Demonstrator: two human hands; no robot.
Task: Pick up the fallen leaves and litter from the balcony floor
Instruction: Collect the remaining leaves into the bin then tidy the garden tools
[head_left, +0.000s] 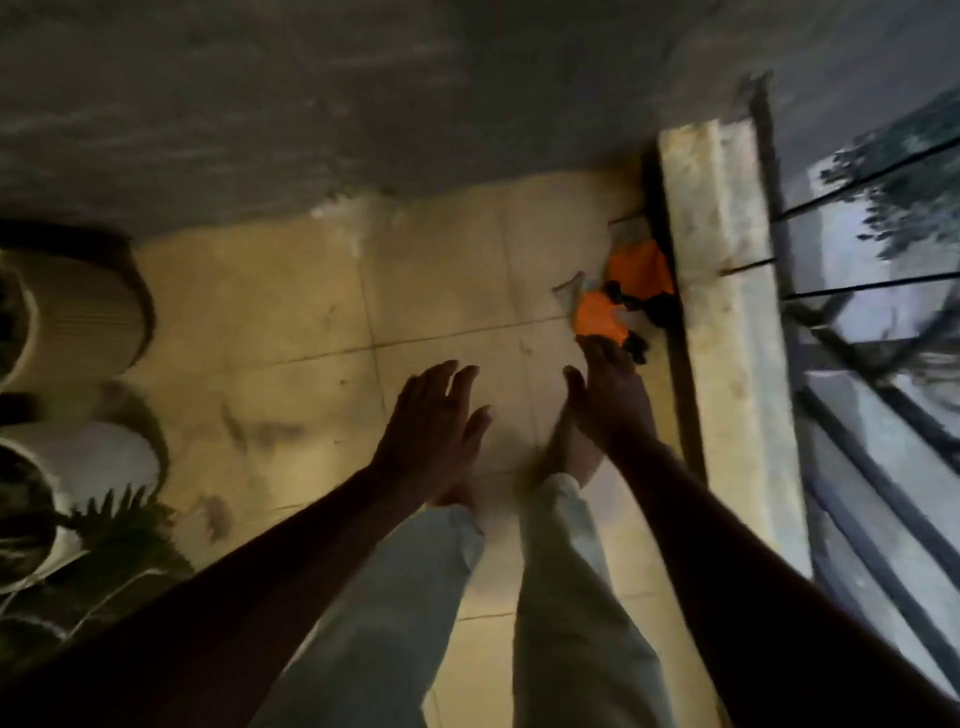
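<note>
The litter (600, 318) is lying on the balcony floor (260, 312), pressed up against the low stone kerb (719, 249) under the railing (857, 291). It is showing as two orange scraps with some black bits (661, 307) and a pale shred (570, 287) mixed in. The little heap is running away from the person, roughly along the line of the kerb, with one orange scrap nearer and the other farther off in the corner.

The right hand (612, 402) is hovering just short of it, fingers (597, 351) held out straight and close together, carrying nothing. Their tips are sitting at the near edge of the closer orange scrap, though the blur is making it impossible to say whether they are touching it. The litter is lying straight ahead of those fingers and slightly toward the kerb.

The left hand (436, 415) is hanging over bare tile, well apart from the heap, fingers spread wide and holding nothing.

So the right hand is clearly the nearer one, and the pickup is likely falling to it. It is probably going to need a short push forward and a pinch on the near scrap, taken along the heap's length rather than across it. The kerb is leaving little room on the far side.
</note>
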